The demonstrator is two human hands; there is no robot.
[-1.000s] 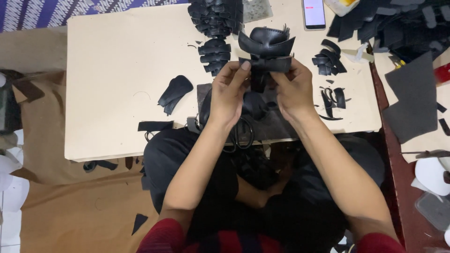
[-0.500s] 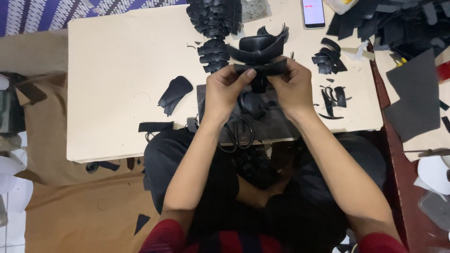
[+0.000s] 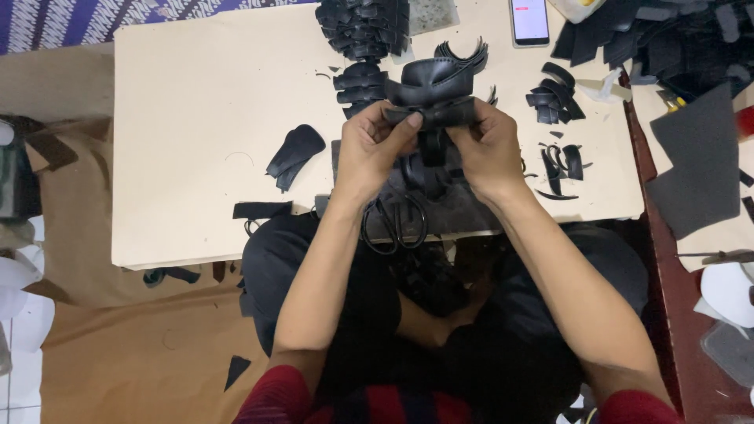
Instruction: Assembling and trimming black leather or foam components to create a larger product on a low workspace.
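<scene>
We see two hands at work above one pale worktop [image 3: 196, 102]. The left hand [image 3: 373, 149] and the right hand [image 3: 487, 145] each close a narrow grip on the same black leather piece [image 3: 436, 86], held up over the worktop's near middle, one hand at each end of its folded band. One pair of black-handled scissors [image 3: 393, 224] lies at the near edge, just below the hands. We count one stack of black cut pieces [image 3: 363, 27] at the far edge, one smaller stack [image 3: 357, 82] just beside the left hand, one small cluster of curved pieces [image 3: 554, 94] to the right, and one loose dark piece [image 3: 294, 153] to the left; the pieces within each heap are too many to count. One phone [image 3: 529, 20] lies at the far edge. The worktop sits low on a brown floor covering [image 3: 118, 345]. One dark grey sheet [image 3: 695, 169] rests on a second surface at the right.
</scene>
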